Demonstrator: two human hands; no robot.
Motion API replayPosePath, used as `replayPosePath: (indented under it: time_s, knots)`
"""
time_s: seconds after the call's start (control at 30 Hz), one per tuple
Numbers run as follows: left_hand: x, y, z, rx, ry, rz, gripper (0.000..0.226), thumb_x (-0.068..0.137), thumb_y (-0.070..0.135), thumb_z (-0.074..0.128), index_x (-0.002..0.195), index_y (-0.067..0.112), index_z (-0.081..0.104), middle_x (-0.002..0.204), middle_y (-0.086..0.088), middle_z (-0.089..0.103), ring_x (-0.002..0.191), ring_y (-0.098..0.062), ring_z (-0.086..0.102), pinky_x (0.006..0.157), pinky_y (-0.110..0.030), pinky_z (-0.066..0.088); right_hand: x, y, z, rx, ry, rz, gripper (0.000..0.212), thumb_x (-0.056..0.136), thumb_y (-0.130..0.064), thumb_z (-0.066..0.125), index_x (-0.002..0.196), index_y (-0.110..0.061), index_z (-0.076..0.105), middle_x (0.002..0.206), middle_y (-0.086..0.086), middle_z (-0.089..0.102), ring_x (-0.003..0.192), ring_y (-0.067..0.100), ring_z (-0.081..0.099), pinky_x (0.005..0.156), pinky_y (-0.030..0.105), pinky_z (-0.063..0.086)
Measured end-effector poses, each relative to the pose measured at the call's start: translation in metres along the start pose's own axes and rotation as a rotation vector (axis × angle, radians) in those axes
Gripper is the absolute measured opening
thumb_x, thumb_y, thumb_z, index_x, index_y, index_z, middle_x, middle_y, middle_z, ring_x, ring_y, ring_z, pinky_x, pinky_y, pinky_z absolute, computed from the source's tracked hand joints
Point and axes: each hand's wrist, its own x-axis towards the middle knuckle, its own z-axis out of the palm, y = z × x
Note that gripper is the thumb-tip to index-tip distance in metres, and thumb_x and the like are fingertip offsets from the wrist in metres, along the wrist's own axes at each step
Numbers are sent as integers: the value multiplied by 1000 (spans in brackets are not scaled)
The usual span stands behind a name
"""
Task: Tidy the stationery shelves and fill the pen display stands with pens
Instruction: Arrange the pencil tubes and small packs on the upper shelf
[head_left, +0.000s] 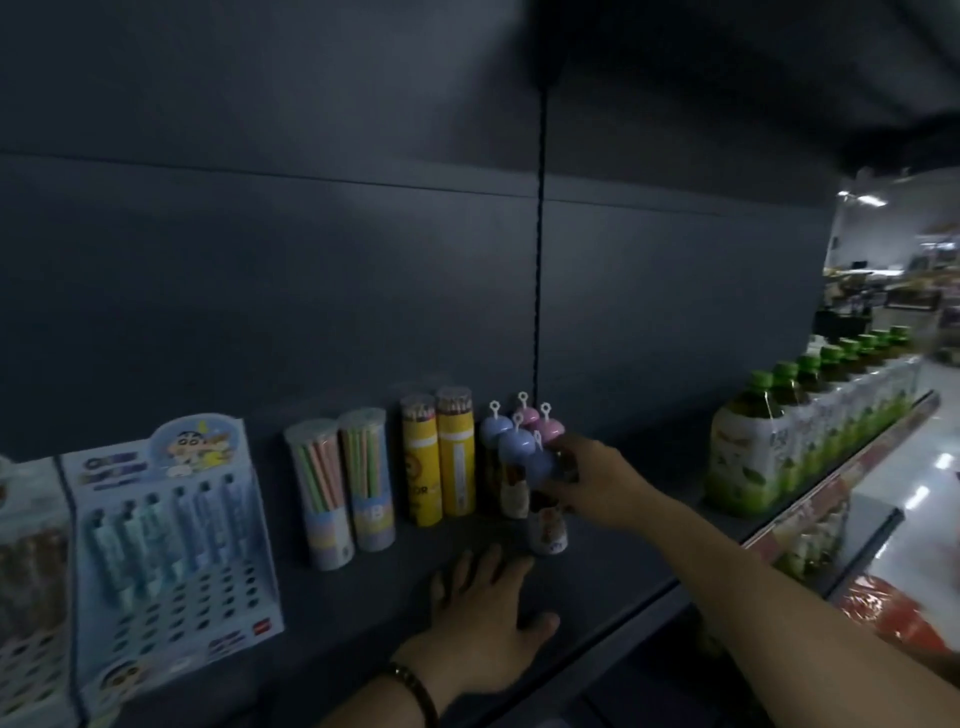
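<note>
- Left hand (485, 608), closest to the lens, lies palm down on the dark shelf board (613, 561). Its fingers are straight and slightly spread and it holds nothing. A dark bracelet (415, 691) circles its wrist.
- At the far left, cut by the frame edge, stands a second display stand (31, 571) with brownish pens, too blurred to read.
- Just beside it is the blue cartoon-printed pen display stand (171, 545). Blue-green pens (156, 535) stand upright in its back rows, and rows of open holes show in front of them.
- Further right, two clear pencil tubes (343, 488) with pastel pencils stand upright, touching each other.
- Next come two yellow coloured-pencil tubes (439, 457), upright and side by side, set nearer the back panel.
- A cluster of dome-capped containers (511, 441), with blue and pink caps and white loops on top, stands close to the yellow tubes.
- Right hand (592, 480) reaches in from the right, fingers curled around the upper part of the front blue-capped container (548, 527). Whether its base touches the shelf cannot be told.
- Well apart to the right, a row of green-capped drink bottles (748, 452) runs along the shelf towards the aisle.
- A red-and-white package (904, 618) sits at the lower right edge.
</note>
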Motion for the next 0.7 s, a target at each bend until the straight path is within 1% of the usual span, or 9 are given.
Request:
replayPosePath:
  time_s: [0.07,0.13,0.27,0.4,0.53,0.57,0.6,0.67,0.7]
  knots:
    - [12,7,3,21,15,22,76,97,75,33,162,50,2,175,8,-5,161,-29,-7,125,-60,-1,4,10,3,27,15,7,51,91,-39,77,137,-24,59,116,0,70,96,13,70,76,22,57]
    - [22,12,6,70,30,29,77,97,77,27,162,48,-2,175,8,-2,160,-28,-5,124,-63,-1,8,13,4,37,15,7,56,92,-34,76,142,-23,55,121,2,69,99,15,70,80,25,58]
    - [34,16,12,146,49,-2,84,93,81,18,164,42,-1,175,9,-1,159,-28,-3,121,-65,0,17,17,6,64,-5,1,56,91,-31,78,142,-27,54,118,2,69,101,17,70,85,34,61]
    - [37,13,17,145,97,17,85,90,83,16,164,42,2,174,13,1,159,-27,0,121,-65,2,20,21,5,56,-10,-11,48,93,-31,76,137,-29,55,112,-3,68,95,9,69,75,23,57]
    - [36,12,18,123,124,33,85,91,83,18,164,42,5,174,13,4,159,-28,2,120,-65,3,20,20,4,43,-42,5,48,93,-33,76,135,-30,55,115,-2,68,96,9,68,77,27,60]
    - [35,12,17,107,130,44,83,91,82,21,163,41,10,173,13,7,158,-27,4,121,-64,4,20,18,2,41,-49,12,51,92,-33,77,137,-30,54,117,-2,68,97,9,68,77,25,59]
    - [34,11,16,80,141,59,80,92,80,25,162,42,18,171,14,13,157,-25,7,121,-62,5,19,16,0,36,-52,15,56,92,-34,78,140,-30,51,119,-3,67,97,9,66,74,20,55]
    - [27,8,11,-11,186,96,63,95,72,40,151,42,41,163,17,31,152,-18,21,123,-55,12,17,9,-3,35,-27,16,65,90,-34,79,145,-28,44,120,-4,64,97,10,64,71,14,48]
    - [23,5,7,-58,207,116,52,97,65,47,144,42,50,156,19,39,148,-15,29,122,-51,17,15,5,-4,32,2,16,64,90,-33,79,144,-26,45,120,-2,64,97,11,63,70,13,46]
